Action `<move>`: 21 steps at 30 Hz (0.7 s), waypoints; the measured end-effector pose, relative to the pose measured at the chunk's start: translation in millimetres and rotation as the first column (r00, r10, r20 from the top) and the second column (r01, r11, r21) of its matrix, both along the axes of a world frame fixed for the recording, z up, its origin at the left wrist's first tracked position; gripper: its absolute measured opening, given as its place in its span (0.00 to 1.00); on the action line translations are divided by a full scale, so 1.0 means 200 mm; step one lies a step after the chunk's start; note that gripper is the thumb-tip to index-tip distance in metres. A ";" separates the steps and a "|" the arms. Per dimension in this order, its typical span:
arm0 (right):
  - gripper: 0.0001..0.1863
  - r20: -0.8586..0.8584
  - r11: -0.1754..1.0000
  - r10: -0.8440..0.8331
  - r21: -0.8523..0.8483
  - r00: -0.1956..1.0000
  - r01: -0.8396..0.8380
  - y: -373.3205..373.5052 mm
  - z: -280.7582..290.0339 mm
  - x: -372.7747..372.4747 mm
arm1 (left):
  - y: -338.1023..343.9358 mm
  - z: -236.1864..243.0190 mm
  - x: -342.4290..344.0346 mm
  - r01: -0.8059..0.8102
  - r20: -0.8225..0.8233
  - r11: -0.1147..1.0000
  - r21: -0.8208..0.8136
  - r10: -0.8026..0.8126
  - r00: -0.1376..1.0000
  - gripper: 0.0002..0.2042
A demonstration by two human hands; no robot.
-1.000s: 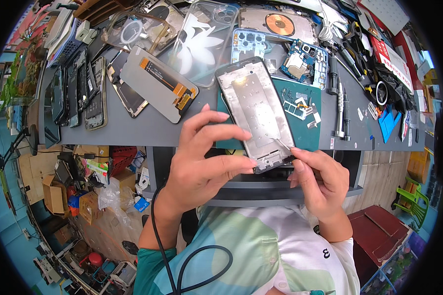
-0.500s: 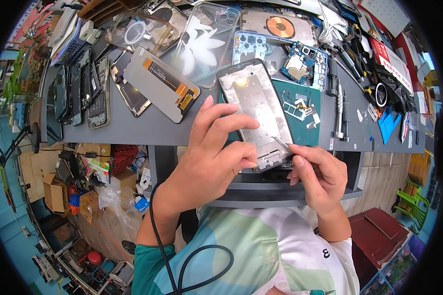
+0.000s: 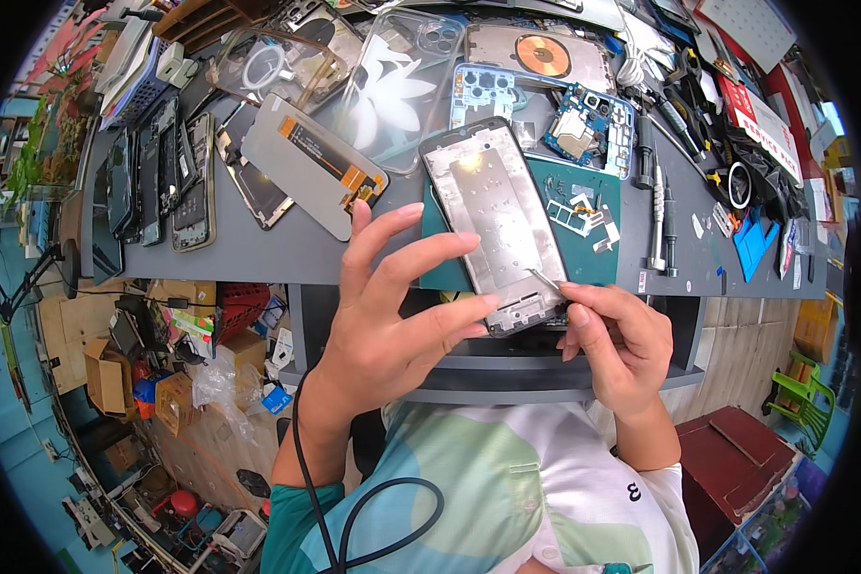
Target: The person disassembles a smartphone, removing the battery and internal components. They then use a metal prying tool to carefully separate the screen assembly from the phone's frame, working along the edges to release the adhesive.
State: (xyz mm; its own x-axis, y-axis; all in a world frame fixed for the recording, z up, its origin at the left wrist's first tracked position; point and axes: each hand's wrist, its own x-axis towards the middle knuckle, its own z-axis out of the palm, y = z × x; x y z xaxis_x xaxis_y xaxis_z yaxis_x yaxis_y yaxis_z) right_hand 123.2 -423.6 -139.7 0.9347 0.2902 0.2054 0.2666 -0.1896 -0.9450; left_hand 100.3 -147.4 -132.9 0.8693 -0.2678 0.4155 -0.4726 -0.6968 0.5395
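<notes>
A phone mid-frame (image 3: 507, 215), a silver metal plate with a black rim, lies tilted over the green mat (image 3: 603, 263), its lower end reaching past the table's front edge. My left hand (image 3: 402, 287) is at its left side with fingers spread; the fingertips overlap that edge, and whether they touch it I cannot tell. At the lower right corner my right hand (image 3: 622, 344) pinches a thin metal tool (image 3: 545, 279) between thumb and forefinger. The tool's tip rests on or just over the frame's lower part; its exact kind is mostly hidden.
Left of the frame lie a phone screen panel (image 3: 308, 163) and several opened phones (image 3: 193, 182). Clear cases (image 3: 392, 100) and a blue phone board (image 3: 584, 124) are behind. Small metal parts (image 3: 584, 215) sit on the mat, screwdrivers (image 3: 658, 220) to the right. A black cable (image 3: 301, 450) hangs by my left arm.
My left hand has shifted a little left, its bent fingers now straighter and wider apart. The right hand, tool and frame have barely moved.
</notes>
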 end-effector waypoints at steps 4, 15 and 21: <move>0.12 0.007 1.000 0.001 -0.006 1.000 -0.001 0.00 0.00 0.01 | 0.02 -0.03 0.01 0.032 0.081 0.999 0.019 -0.034 0.996 0.12; 0.11 -0.009 0.999 0.021 -0.033 1.000 -0.022 -0.01 0.01 0.02 | 0.01 0.08 0.17 0.213 -0.202 0.970 -0.115 -0.233 0.951 0.08; 0.11 -0.020 0.999 0.027 -0.028 0.999 -0.028 -0.01 0.02 0.03 | 0.02 0.06 0.20 0.285 -0.216 0.952 -0.112 -0.303 0.928 0.10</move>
State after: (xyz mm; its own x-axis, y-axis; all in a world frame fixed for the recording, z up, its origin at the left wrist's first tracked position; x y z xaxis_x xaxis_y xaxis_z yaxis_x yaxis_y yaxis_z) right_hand 128.2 -424.9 -136.5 0.9301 0.3211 0.1786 0.2535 -0.2090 -0.9445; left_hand 139.3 -144.0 -120.4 0.8300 -0.5010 0.2453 -0.5079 -0.4968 0.7037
